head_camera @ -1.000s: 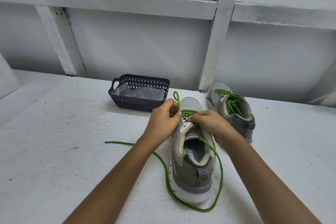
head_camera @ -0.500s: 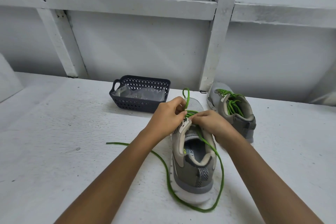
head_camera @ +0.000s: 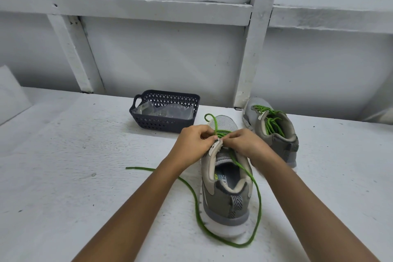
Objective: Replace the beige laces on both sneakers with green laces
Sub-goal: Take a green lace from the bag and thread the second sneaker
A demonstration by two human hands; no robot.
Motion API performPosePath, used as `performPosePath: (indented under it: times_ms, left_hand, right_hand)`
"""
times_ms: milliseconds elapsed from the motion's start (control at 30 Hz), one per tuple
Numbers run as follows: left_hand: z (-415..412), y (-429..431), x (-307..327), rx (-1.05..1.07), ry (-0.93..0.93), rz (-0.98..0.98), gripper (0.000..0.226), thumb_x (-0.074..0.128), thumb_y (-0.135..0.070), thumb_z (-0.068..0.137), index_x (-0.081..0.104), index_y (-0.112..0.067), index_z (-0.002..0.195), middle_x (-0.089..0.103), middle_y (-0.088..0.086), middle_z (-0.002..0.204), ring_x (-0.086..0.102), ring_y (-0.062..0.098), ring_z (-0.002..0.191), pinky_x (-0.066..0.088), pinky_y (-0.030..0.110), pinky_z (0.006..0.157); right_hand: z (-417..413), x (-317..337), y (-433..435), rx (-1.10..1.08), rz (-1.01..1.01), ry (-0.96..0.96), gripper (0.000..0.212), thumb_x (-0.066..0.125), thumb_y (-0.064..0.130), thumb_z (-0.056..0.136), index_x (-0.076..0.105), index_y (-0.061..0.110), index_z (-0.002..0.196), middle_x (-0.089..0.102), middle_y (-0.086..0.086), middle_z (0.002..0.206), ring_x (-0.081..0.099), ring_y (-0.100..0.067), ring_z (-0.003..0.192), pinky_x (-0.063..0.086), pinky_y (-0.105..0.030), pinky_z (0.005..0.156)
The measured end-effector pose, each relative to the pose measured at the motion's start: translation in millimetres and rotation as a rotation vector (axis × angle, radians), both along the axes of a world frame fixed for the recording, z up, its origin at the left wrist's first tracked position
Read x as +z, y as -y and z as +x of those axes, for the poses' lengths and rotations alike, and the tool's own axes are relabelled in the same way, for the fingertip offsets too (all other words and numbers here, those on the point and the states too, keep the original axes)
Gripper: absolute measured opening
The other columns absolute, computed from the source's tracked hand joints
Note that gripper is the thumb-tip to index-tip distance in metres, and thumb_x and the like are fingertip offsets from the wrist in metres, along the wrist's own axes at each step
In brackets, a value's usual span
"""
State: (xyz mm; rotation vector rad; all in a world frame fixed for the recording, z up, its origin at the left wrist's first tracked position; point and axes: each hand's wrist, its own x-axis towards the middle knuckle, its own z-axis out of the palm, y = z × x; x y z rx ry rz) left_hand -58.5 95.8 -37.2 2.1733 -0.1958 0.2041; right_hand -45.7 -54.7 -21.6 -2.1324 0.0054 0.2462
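Counter (head_camera: 63, 155): white and rough-textured; it carries everything here.
Loose lace end: the green lace (head_camera: 140, 168) trails from its tip at the left, passes under the left forearm, loops round the heel and climbs to the eyelets.
Basket (head_camera: 161, 124): dark and perforated, behind the hands, with crumpled clear plastic inside. What the plastic covers cannot be made out, and no beige lace shows anywhere.
Left hand (head_camera: 194, 141): the fingers are curled tight and pinch the lace at the upper eyelets. A small loop stands up over the toe.
Near sneaker (head_camera: 225, 193): grey, heel toward the camera, partly laced in green.
Handling: the lace is light, soft and limp, so it will probably buckle if pushed. It is best held just behind the stiff tip and fed through. The sneaker looks light enough to slide when the lace is pulled, so it likely needs steadying.
Right hand (head_camera: 246, 143): the fingers are curled on the lace at the opposite eyelet row. The exact pinch point is hidden by the knuckles.
Hidden: both hands cover the eyelets and lace crossings, so the row reached is unclear.
Far sneaker (head_camera: 274, 140): to the right by the wall, with green laces in and the ends tucked loosely inside.
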Motion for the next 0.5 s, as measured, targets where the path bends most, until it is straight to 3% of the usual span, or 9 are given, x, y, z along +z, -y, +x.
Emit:
performPosePath:
  times_ms: [100,167,267,367,433,500]
  left_hand:
    - [-14.3,5.4,-3.4,-0.028,-0.022,-0.081,0.023,0.06,-0.034,0.09,0.073,-0.019,0.101,0.064,-0.007,0.096,0.058,0.001,0.088,0.039,0.005,0.072]
    - [-23.7,9.8,-5.3,-0.075,-0.07,-0.113,0.036,0.062,-0.037,0.088,0.063,-0.022,0.121,0.056,-0.002,0.114,0.053,0.001,0.102,0.037,0.005,0.085]
    - [-30.2,18.3,-8.8,-0.003,-0.139,-0.04,0.051,0.06,-0.024,0.086,0.05,-0.02,0.136,0.047,0.005,0.127,0.045,0.017,0.12,0.036,0.032,0.105]
    - [-33.9,25.7,-7.9,0.1,-0.18,-0.022,0.039,0.046,-0.011,0.089,0.05,-0.013,0.128,0.047,0.011,0.126,0.044,0.028,0.117,0.038,0.045,0.1]
    - [-36.1,25.8,-8.8,0.134,-0.177,-0.029,0.038,0.044,-0.01,0.09,0.049,-0.012,0.128,0.048,0.01,0.127,0.044,0.029,0.117,0.038,0.042,0.099]
    - [-36.6,25.4,-8.7,0.144,-0.165,-0.049,0.046,0.044,-0.01,0.092,0.041,-0.014,0.139,0.046,0.007,0.134,0.042,0.027,0.124,0.036,0.038,0.102]
  right_hand:
    - [-1.6,0.2,0.3,0.014,0.022,0.002,0.012,0.062,0.011,0.085,0.071,0.009,0.077,0.06,-0.003,0.067,0.052,-0.011,0.064,0.041,-0.017,0.054]
    - [-1.9,0.3,-0.9,0.025,0.017,0.018,0.019,0.058,0.009,0.086,0.066,0.012,0.068,0.058,-0.001,0.063,0.05,-0.009,0.06,0.04,-0.017,0.053]
    - [-2.7,0.8,-3.6,0.034,-0.035,0.082,0.019,0.056,0.009,0.086,0.064,0.015,0.07,0.06,-0.005,0.069,0.053,-0.013,0.066,0.043,-0.024,0.063]
    - [-5.2,0.6,-5.5,0.052,-0.183,0.245,0.011,0.061,0.013,0.086,0.071,0.013,0.082,0.063,-0.009,0.087,0.058,-0.019,0.083,0.045,-0.029,0.076]
    - [-11.1,1.1,-4.5,0.036,-0.285,0.407,0.012,0.062,0.015,0.087,0.073,0.012,0.088,0.056,-0.006,0.101,0.055,-0.019,0.096,0.04,-0.026,0.083]
    - [-17.0,6.0,1.7,-0.009,-0.22,0.492,0.01,0.061,0.014,0.087,0.071,0.012,0.087,0.056,-0.004,0.107,0.053,-0.017,0.103,0.038,-0.025,0.09]
